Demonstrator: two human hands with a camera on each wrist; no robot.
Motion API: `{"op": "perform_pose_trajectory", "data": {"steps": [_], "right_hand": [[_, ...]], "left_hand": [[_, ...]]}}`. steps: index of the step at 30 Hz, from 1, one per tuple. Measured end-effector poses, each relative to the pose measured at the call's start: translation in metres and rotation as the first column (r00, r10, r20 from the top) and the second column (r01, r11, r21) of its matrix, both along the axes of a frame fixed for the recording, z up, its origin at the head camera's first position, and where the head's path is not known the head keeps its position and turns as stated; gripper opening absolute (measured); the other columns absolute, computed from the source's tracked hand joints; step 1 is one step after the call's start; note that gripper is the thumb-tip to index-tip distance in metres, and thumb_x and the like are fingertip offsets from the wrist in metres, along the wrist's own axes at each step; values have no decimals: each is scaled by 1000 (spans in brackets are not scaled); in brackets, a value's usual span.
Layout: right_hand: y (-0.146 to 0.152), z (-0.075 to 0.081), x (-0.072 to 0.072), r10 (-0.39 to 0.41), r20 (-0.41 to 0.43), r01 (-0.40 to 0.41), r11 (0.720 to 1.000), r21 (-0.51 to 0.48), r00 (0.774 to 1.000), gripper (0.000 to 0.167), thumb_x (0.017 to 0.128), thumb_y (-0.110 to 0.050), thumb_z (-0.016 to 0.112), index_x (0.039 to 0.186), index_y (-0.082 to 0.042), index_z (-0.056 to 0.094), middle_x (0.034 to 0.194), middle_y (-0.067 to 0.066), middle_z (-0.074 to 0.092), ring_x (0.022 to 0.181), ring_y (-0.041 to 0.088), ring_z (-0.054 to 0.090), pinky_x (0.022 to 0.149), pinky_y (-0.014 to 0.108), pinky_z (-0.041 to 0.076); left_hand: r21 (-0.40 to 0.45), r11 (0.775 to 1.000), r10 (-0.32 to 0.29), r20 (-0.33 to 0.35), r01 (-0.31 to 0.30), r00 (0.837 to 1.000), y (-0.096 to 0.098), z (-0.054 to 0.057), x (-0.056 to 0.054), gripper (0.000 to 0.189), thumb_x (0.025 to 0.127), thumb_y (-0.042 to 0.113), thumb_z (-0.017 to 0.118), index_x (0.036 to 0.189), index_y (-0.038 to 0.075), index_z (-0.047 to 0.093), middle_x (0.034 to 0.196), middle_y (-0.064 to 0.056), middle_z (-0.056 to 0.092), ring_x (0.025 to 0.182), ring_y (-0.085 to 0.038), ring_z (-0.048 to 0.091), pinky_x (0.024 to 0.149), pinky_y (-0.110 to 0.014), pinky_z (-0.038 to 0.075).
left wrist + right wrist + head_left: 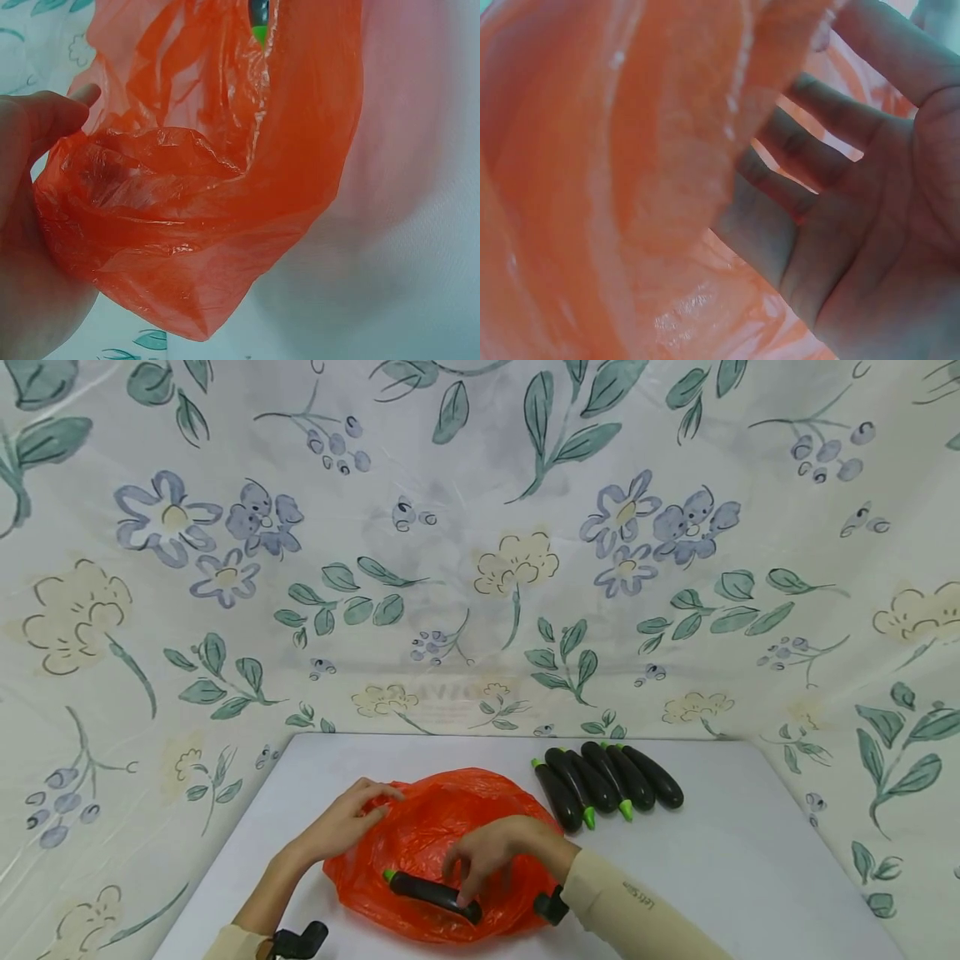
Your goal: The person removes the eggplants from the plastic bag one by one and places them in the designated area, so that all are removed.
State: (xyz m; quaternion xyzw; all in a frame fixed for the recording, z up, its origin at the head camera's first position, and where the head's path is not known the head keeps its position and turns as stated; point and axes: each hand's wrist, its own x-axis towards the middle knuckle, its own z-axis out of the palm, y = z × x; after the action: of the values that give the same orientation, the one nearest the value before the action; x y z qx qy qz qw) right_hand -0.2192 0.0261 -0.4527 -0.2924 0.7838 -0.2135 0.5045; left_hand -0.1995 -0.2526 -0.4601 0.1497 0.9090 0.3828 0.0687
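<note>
A red plastic bag (442,810) lies spread on the white table with its mouth open. One black eggplant (423,890) with a green stem end rests on the bag's inside, stem toward the left. My left hand (347,820) holds the bag's left rim; in the left wrist view its thumb (56,112) lies over the film. My right hand (491,852) is over the eggplant's blunt end, a finger overlapping it. Its fingers look spread and loosely bent in the right wrist view, partly hidden by red film (652,150). Whether they still touch the eggplant is unclear.
Several more black eggplants (660,774) lie side by side in a row at the table's back right, close to the bag's edge. Behind the white table (750,860) hangs a floral sheet (450,543), which also spreads along both sides.
</note>
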Motion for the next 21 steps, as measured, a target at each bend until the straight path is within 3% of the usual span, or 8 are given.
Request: {"op": "perform_pose_trajectory", "data": {"steps": [6, 11, 16, 21], "right_hand": [[-5, -9, -1, 31, -61, -29, 999, 44, 998, 23, 91, -29, 75, 112, -29, 66, 104, -6, 62, 92, 14, 62, 71, 31, 59], [-3, -2, 4, -5, -46, 6, 1000, 24, 999, 15, 92, -22, 73, 107, -22, 67, 101, -3, 63, 90, 17, 61, 72, 32, 59], [-1, 4, 9, -13, -40, 14, 1000, 26, 999, 19, 91, -21, 75, 109, -18, 69, 99, -2, 65, 89, 16, 61, 74, 32, 59], [-3, -11, 4, 32, -54, -28, 997, 67, 998, 14, 91, -24, 76, 103, -21, 71, 96, -3, 67, 88, 14, 62, 72, 30, 59]], "left_hand": [[2, 1000, 5, 10, -5, 1000, -1, -1, 0, 26, 102, 10, 55, 122, 23, 67, 115, -7, 52, 106, -26, 51, 90, -42, 51], [6, 1000, 3, 4, -3, 1000, -1, -2, -1, 26, 102, 11, 55, 122, 23, 67, 115, -7, 52, 105, -27, 51, 88, -42, 51], [-1, 1000, -4, 3, 4, 1000, -1, -2, -2, 26, 102, 11, 55, 122, 23, 67, 114, -6, 52, 105, -26, 51, 88, -40, 50], [6, 1000, -15, -11, 15, 1000, -1, -1, -2, 24, 102, 12, 56, 122, 22, 67, 114, -6, 52, 104, -25, 51, 88, -42, 50]]}}
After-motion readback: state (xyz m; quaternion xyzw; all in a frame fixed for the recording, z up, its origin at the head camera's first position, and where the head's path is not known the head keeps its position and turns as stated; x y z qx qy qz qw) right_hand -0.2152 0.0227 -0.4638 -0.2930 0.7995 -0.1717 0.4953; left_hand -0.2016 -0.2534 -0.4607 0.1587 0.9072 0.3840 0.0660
